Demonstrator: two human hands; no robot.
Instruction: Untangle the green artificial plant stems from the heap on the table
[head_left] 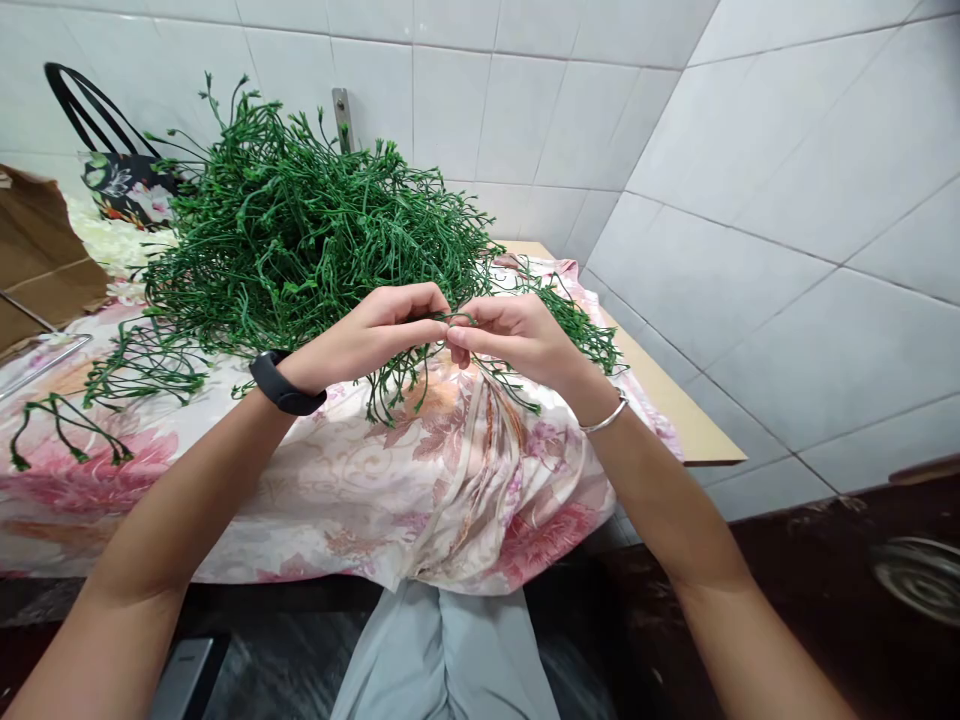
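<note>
My left hand (382, 325), with a black band (287, 382) at its wrist, is closed in a pinch on thin green plastic stems (394, 385). Thumb to thumb with it, my right hand (517, 335) also pinches the stems; a silver bangle circles that wrist. Forked stem ends hang below both hands, over a floral cloth (337, 500). The exact spot between the fingertips is partly hidden. Just behind the hands rises a big heap of artificial green stems (315, 220) with small budded tips.
Loose stem pieces (146, 365) lie left on the cloth, and more stems (577, 320) lie right. A cardboard box (45, 240), white flowers (112, 240) and a floral bag (131, 185) stand at the far left. The bare table corner (690, 430) juts out right, near the tiled wall (810, 230).
</note>
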